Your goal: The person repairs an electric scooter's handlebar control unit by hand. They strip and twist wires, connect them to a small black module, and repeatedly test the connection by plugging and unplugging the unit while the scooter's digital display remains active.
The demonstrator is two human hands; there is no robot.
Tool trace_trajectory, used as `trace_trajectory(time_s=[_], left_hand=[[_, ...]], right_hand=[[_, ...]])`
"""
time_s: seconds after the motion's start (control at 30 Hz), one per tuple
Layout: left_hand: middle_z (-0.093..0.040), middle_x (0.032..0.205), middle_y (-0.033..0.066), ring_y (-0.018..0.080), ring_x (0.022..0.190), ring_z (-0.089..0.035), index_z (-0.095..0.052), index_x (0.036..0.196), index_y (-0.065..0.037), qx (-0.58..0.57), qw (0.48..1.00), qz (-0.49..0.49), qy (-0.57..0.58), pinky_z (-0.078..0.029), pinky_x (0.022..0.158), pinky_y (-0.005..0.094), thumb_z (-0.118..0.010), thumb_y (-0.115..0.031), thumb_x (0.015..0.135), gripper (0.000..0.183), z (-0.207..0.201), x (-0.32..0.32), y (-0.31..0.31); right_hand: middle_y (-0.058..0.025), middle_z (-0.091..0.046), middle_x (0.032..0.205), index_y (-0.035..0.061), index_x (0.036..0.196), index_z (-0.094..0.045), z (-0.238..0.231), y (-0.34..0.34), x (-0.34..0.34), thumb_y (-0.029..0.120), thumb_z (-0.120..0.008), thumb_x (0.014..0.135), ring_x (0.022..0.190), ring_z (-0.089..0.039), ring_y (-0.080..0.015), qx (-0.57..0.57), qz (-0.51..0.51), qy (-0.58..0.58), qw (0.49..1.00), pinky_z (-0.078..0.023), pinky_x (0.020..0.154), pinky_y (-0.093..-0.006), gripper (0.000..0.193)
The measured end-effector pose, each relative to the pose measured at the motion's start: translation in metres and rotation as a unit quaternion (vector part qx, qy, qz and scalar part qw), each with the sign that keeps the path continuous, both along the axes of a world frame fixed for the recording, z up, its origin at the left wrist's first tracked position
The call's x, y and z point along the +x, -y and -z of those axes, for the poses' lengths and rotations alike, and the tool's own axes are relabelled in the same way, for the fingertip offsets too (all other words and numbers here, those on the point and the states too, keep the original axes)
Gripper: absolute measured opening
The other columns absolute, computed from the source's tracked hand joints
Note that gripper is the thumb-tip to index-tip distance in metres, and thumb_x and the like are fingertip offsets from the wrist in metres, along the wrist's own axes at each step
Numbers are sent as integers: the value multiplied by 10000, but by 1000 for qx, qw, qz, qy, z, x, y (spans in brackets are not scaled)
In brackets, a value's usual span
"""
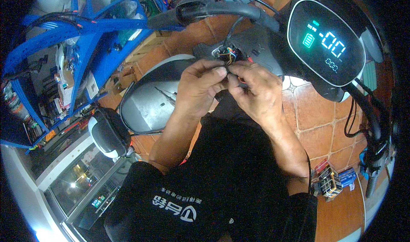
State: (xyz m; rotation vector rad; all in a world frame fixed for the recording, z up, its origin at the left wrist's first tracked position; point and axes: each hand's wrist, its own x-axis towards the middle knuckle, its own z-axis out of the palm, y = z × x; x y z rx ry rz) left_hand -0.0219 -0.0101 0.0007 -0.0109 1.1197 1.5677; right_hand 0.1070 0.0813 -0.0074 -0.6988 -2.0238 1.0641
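My left hand (197, 87) and my right hand (259, 88) meet at the upper middle, their fingertips pinched close together. Between them are thin wires (231, 55), some yellow and white, which come out of an opening in a dark grey scooter body panel (259, 45). The exact point of the grip is small and partly covered by my fingers. Red shows on a piece beside my right fingertips. Below my left wrist lies a large glossy grey panel (147, 101) with thin dark tools or leads on it.
A lit scooter display (326, 45) stands at the upper right, with a handlebar (226, 10) crossing the top. Blue shelving (81, 32) crowded with parts and cables fills the left. Small boxes (329, 183) sit at the lower right, near orange floor tiles (314, 109).
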Motion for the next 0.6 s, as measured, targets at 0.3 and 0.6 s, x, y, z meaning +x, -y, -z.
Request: trace_trajectory(time_s=[0.3,0.6], left_hand=[[-669,940,134,202,822,-663,-623,980,46,7,997,-53,-52,-564,736,314,-653,20,849,137,3,15,-1],[-665,946,145,201,826,-664,-619,985,53,15,993,-107,-42,-572,744,320,-629,38,856,131,5,27,-6]], right_hand=[[-94,-655,803,57,816,-594,8,5,-3,30,-691,729,718,-659,-276,47,30,-21,998,-540,623,-371,133],[-104,-655,809,52,802,-566,17,9,-5,30,-703,718,727,-655,-291,49,66,-24,996,-539,643,-378,162]])
